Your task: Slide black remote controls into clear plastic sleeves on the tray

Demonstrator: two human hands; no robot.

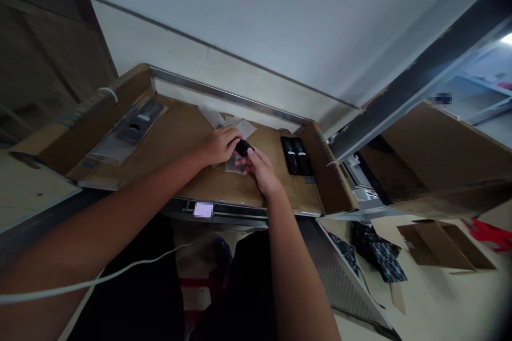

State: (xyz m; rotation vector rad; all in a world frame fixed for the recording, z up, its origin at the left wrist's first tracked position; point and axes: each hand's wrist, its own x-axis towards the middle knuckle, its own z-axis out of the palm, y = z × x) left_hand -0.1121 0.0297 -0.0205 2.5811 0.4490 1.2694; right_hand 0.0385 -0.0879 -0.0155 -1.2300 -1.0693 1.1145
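My left hand (220, 145) is closed on the near-left end of a small black object (244, 147), whose exact kind I cannot make out. Thumb and fingers of my right hand (261, 169) grip its other end. Translucent plastic sheets or bags (246, 128) lie beneath and behind the hands on the cardboard lining (188, 176). To the right, two long black pieces with white labels (295, 154) lie side by side. At the left lies a clear plastic bag (112, 144) with a dark piece (138, 127) in or on it.
Raised cardboard flaps (334, 170) border the work surface left and right, with a metal rail (224, 93) behind. A white cable (132, 265) runs across my lap. An open carton (448, 245) and patterned dark bags (380, 253) sit on the floor at right.
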